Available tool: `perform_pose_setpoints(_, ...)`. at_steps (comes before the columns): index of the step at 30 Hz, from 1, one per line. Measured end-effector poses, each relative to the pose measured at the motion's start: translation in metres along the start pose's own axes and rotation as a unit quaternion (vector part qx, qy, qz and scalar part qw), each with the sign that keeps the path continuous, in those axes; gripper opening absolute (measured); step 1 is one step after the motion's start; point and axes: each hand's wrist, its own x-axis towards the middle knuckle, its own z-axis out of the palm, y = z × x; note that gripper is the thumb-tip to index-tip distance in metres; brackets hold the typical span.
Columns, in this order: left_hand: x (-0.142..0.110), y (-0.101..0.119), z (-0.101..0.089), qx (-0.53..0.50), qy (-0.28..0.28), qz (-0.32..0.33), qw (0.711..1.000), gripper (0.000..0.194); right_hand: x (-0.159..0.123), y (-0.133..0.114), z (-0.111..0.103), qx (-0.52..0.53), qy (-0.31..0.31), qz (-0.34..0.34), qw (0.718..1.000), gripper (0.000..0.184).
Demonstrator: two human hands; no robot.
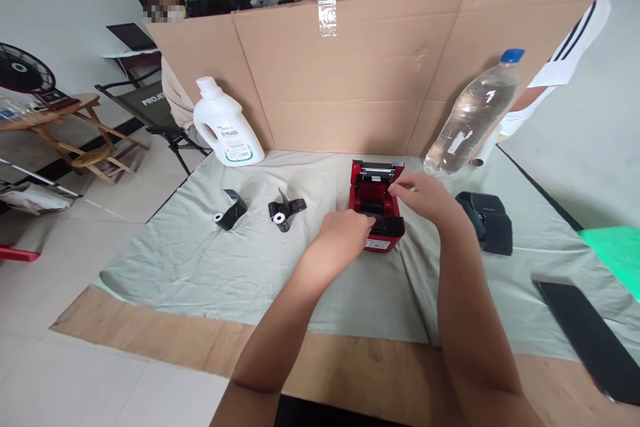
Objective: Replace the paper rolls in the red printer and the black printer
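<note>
A small red and black printer (377,245) stands on the cloth with its lid raised, so its inside shows. My left hand (345,230) is at its front left, with the fingers curled in and a fingertip on the black front part; it appears to grip the printer there. At the printer's right side, my right hand (417,195) has thumb and fingers pinched together near the hinge. What those fingers hold, if anything, is too small to make out. To the left lie two rolls of black ribbon, one farther left (233,213) and one nearer the printer (285,213), both partly unwound.
A white jug (230,130) and a water bottle (473,123) with a blue cap stand before a cardboard screen (350,80). Right of my right forearm lie a black device (487,220) and a black phone (590,340). Behind the screen, people are partly visible.
</note>
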Motion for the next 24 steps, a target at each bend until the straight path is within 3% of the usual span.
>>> perform_pose_setpoints(2,0.001,0.004,0.0,0.006,0.0,0.002,1.0,0.039,-0.001,0.002,-0.009,0.038,0.067,0.029,0.997,0.026)
perform_pose_setpoints(4,0.002,0.006,0.001,0.007,0.0,0.01,1.0,0.038,-0.002,0.003,-0.012,0.058,0.082,0.048,0.994,0.026)
perform_pose_setpoints(9,0.003,0.003,-0.001,0.001,0.026,0.01,1.0,0.037,0.0,0.004,-0.001,0.042,-0.061,0.033,0.997,0.026)
perform_pose_setpoints(14,-0.003,-0.005,-0.004,-0.041,0.008,0.002,0.999,0.031,0.008,-0.002,0.025,-0.022,-0.143,-0.042,0.989,0.035)
perform_pose_setpoints(20,-0.006,-0.01,-0.007,-0.061,0.009,0.018,0.998,0.031,0.015,-0.022,0.046,-0.181,-0.152,-0.011,0.972,0.04)
perform_pose_setpoints(24,-0.011,-0.018,-0.011,-0.077,0.025,0.007,0.997,0.033,0.017,-0.022,0.051,-0.189,-0.171,0.006,0.967,0.035)
